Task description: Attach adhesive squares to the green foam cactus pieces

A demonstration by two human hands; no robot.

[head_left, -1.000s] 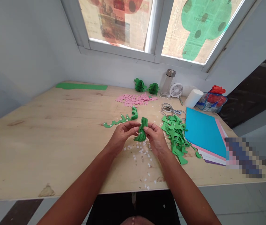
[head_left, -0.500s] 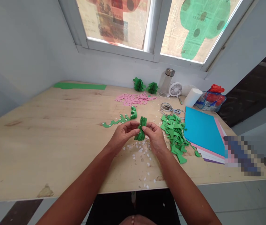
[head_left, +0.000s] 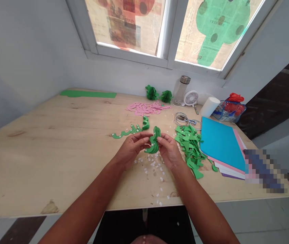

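Note:
Between my hands, above the table, is a stack of green scalloped paper cutouts [head_left: 154, 145] with small white squares on its front piece. My right hand [head_left: 170, 149] pinches the stack's right edge between thumb and fingers. My left hand [head_left: 135, 146] closes on its left edge, thumb and fingertips at the paper. Just behind, a smaller green folded stack [head_left: 146, 123] stands on the table, beside a row of green curved strips [head_left: 126, 131] with white squares. Small white paper bits [head_left: 157, 166] lie scattered under my hands.
Green scraps [head_left: 190, 145] are heaped right of my right hand, near blue sheets [head_left: 220, 142]. Pink cutouts [head_left: 147, 108] lie farther back. Behind them stand green paper ornaments [head_left: 151, 92], a bottle [head_left: 181, 89], a small fan [head_left: 191, 98] and a white roll [head_left: 210, 106]. Tape rings [head_left: 181, 119] lie nearby.
The green stack has turned from nearly edge-on, so its scalloped front face with white squares now shows. My left fingers have shifted slightly at its left edge.

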